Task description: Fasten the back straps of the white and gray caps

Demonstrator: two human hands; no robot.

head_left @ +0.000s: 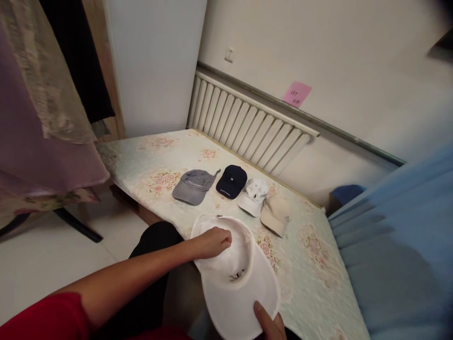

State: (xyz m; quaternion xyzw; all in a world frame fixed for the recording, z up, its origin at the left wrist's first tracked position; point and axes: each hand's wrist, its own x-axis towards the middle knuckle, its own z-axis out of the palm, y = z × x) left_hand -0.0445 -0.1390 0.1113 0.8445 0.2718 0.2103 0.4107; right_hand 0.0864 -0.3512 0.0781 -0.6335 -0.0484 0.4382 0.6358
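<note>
I hold a white cap [235, 278] upside down over the near edge of a bed. My left hand [212, 242] is closed on the rim at the cap's back. My right hand [269, 322] pinches the brim at the bottom, with the thumb on top. On the flowered bedspread [155, 156] beyond lie a row of caps: a grey cap [193, 186], a navy cap [231, 181], a white cap [252, 195] and a beige cap [275, 213].
A white slatted headboard [244, 125] runs along the wall with a pink note [296, 93] and a socket [230, 55] above it. Blue fabric [399, 236] covers the right side. Hanging clothes [42, 94] stand at the left over a pale floor [53, 264].
</note>
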